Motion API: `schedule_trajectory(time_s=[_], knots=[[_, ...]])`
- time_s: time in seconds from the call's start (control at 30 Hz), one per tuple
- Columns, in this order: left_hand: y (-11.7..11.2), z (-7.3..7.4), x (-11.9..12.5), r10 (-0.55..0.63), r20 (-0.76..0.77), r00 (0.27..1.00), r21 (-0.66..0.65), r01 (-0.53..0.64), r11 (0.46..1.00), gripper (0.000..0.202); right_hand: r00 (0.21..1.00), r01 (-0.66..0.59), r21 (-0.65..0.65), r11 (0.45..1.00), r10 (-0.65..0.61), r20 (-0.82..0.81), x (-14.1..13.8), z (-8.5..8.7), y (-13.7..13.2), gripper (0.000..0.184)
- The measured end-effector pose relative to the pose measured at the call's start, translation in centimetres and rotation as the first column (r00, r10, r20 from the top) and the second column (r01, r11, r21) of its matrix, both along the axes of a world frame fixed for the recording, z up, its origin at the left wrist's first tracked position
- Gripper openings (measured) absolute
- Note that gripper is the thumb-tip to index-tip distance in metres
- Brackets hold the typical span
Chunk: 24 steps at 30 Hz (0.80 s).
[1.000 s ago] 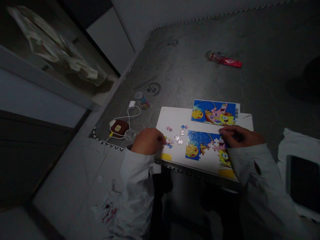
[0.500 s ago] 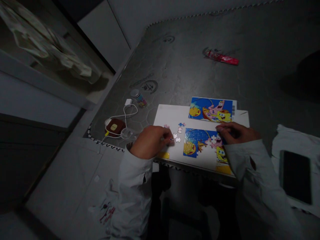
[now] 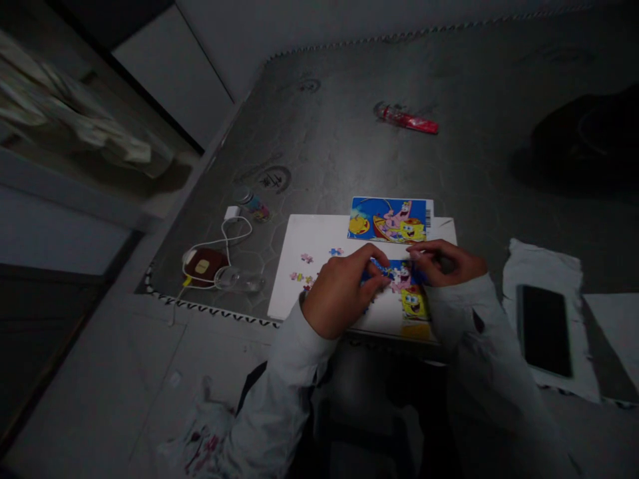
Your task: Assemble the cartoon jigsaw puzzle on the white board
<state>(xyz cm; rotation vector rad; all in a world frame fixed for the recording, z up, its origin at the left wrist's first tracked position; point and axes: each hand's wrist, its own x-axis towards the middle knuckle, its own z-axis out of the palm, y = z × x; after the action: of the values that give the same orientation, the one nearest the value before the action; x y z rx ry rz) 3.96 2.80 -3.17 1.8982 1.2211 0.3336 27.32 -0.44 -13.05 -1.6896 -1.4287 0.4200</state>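
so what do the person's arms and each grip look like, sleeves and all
Both arms wear long, loose, pale grey sleeves with creased fabric: the left sleeve and the right sleeve. The right one has a dark, pointed-oval mark or gap near its cuff; I can't tell which. The left grip and right grip are ungloved.

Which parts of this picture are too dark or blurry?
In the head view everything is dim, and the dark thing at right nearly melts into shadow; in the head view too, the cloth at upper left looks smeary, but the yellow on the puzzle shows up.
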Motion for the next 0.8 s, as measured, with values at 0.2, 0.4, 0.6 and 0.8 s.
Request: schedule_trajectory(time_s=[0.2, 0.4, 0.6, 0.8], knots=[[0.0, -0.2, 1.1, -0.055, -0.043, 0.998, 0.071, 0.058, 0.996, 0.008, 0.951, -0.309, 0.037, 0.95, 0.307, 0.049, 0.7, 0.9, -0.6, 0.024], [-0.3, 0.2, 2.0, -0.042, 0.0, 0.999, 0.104, 0.042, 0.994, 0.006, 0.925, -0.376, 0.05, 0.925, 0.372, 0.073, 2.1, 0.4, -0.3, 0.026], [-0.3, 0.2, 2.2, -0.142, -0.095, 0.985, 0.035, 0.146, 0.989, 0.011, 0.976, -0.213, 0.013, 0.977, 0.212, 0.053, 2.4, -0.4, -0.4, 0.037], [0.0, 0.1, 2.2, -0.265, -0.248, 0.932, -0.009, 0.272, 0.962, 0.018, 0.937, -0.34, -0.087, 0.936, 0.345, 0.05, 3.2, 0.1, -0.3, 0.019]])
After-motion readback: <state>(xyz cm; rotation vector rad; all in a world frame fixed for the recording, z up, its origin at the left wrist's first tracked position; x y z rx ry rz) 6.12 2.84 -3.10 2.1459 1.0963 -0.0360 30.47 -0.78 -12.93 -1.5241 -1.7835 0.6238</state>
